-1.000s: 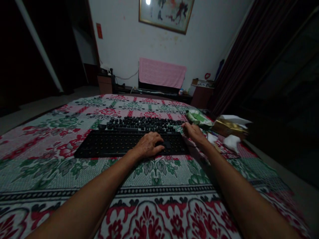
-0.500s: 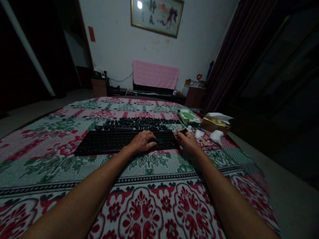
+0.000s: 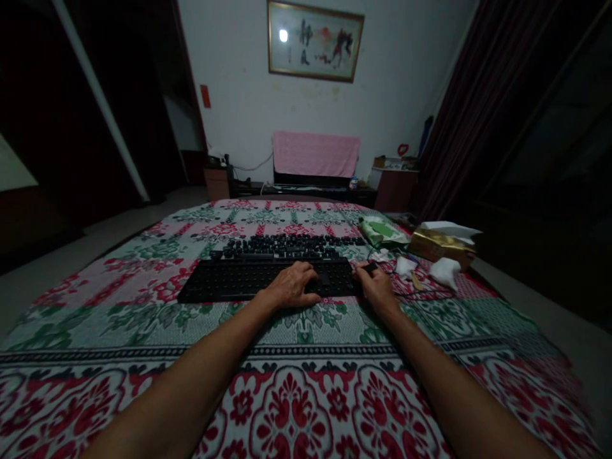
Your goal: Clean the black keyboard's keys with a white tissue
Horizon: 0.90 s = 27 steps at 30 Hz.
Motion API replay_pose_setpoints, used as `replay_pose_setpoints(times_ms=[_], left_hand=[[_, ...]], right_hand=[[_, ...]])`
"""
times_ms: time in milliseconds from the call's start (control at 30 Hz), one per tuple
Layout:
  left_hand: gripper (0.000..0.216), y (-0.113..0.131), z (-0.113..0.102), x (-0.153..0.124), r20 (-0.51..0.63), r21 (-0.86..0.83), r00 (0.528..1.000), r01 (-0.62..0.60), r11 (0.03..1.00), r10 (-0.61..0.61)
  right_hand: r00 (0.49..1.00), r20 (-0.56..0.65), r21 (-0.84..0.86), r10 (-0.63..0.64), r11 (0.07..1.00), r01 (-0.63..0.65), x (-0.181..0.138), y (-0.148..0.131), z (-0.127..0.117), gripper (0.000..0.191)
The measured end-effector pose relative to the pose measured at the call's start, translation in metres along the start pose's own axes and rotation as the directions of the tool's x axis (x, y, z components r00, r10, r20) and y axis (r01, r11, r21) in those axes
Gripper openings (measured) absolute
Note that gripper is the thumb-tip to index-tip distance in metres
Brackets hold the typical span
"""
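Left hand (image 3: 291, 285) lies loosely on the keyboard (image 3: 224, 280); right hand (image 3: 378, 288), at its right end, pinches a black object (image 3: 370, 268); slack fingers could drop it.

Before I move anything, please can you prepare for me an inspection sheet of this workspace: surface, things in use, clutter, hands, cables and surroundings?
Surface: patterned cloth in red, green and white, under the keyboard.
Things in use: black keyboard with bare key positions; loose black keycaps spread along its far side.
Clutter: at right, green-and-white packet, gold box, crumpled white wads.
Hands: left hand rests on the keyboard; right hand, at its right end, holds a small dark object, identity unclear.
Cables: thin dark cable on the cloth, right side.
Surroundings: dim room; pink towel, framed picture, dark curtain.
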<state>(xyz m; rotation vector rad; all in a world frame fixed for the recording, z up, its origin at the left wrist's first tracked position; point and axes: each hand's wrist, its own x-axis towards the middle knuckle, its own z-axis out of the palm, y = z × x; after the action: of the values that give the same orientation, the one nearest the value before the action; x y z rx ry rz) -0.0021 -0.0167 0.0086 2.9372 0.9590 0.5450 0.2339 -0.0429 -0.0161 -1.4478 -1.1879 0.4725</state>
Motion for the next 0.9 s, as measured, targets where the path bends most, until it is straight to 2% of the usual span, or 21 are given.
replay_pose_setpoints(times_ms=[200, 467, 667, 800, 900], left_hand=[[0.039, 0.003, -0.004, 0.001, 0.022, 0.025, 1.0, -0.009, 1.0, 0.009], [0.038, 0.005, -0.005, 0.001, 0.05, 0.002, 0.998, 0.03, 1.0, -0.03], [0.052, 0.017, -0.007, 0.011, 0.077, 0.064, 0.988, 0.13, 0.989, -0.135], [0.055, 0.032, -0.012, 0.026, 0.122, 0.165, 0.972, 0.178, 0.97, -0.199], [0.057, 0.039, -0.011, 0.035, 0.13, 0.177, 0.965, 0.203, 0.963, -0.227]], right_hand=[[0.999, -0.03, -0.09, -0.014, 0.996, 0.011, -0.002, -0.003, 0.0, 0.03], [0.998, -0.053, -0.122, -0.038, 0.992, 0.031, -0.006, -0.005, 0.003, 0.031], [0.996, -0.068, -0.189, -0.059, 0.981, 0.045, -0.008, -0.007, 0.005, 0.032], [0.994, -0.085, -0.164, -0.063, 0.985, 0.048, -0.007, -0.004, 0.006, 0.03], [0.994, -0.09, -0.141, -0.058, 0.989, 0.045, -0.005, -0.002, 0.006, 0.029]])
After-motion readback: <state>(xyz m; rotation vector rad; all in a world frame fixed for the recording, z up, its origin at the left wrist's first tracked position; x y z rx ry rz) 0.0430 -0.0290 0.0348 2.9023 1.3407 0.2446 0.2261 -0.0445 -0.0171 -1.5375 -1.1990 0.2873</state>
